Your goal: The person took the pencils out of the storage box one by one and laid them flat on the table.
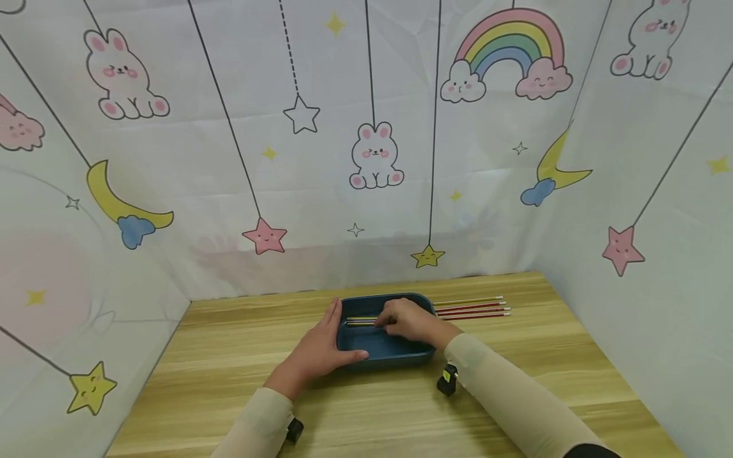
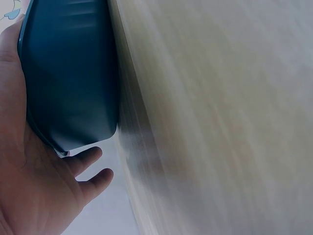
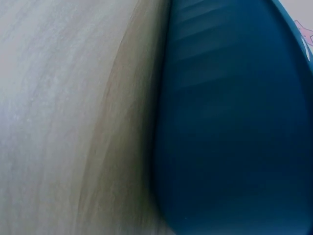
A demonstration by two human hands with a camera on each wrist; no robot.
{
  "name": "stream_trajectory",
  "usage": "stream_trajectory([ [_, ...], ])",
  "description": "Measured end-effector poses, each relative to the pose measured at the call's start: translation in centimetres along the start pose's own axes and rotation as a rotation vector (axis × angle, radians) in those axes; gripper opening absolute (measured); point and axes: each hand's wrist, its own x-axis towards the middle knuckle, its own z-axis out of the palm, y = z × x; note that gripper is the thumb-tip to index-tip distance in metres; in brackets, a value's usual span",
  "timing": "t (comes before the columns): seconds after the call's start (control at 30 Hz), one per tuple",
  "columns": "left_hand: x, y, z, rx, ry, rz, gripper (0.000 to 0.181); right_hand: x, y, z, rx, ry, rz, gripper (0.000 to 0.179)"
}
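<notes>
A dark blue tray [image 1: 389, 362] stands on the table. My left hand [image 1: 317, 348] rests against its left end, fingers stretched along the side and thumb over the front rim. In the left wrist view the outer wall of the tray [image 2: 73, 73] sits beside the left hand [image 2: 36, 181]. My right hand [image 1: 409, 320] reaches inside the tray, its curled fingers pinching thin striped pencils [image 1: 359, 321] near the back; their right part is hidden under the hand. The right wrist view has only the outer wall of the tray [image 3: 230, 127], without the hand.
Several red and yellow pencils with white ends [image 1: 472, 309] lie side by side on the wood-grain table [image 1: 240, 356], right of the tray. Behind and at both sides hangs a white cloth [image 1: 309, 197] printed with rabbits, stars and moons.
</notes>
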Motion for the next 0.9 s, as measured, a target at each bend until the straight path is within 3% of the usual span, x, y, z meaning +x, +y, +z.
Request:
stream_trajectory([
  [0.43,0.1,0.0,0.1,0.014,0.005,0.000,0.135,-0.5,-0.3,-1.3,0.065,0.024,-0.012,0.025],
  [0.9,0.1,-0.1,0.1,0.009,-0.002,-0.003,0.135,-2.6,-0.1,-4.2,0.198,0.030,-0.038,0.024],
])
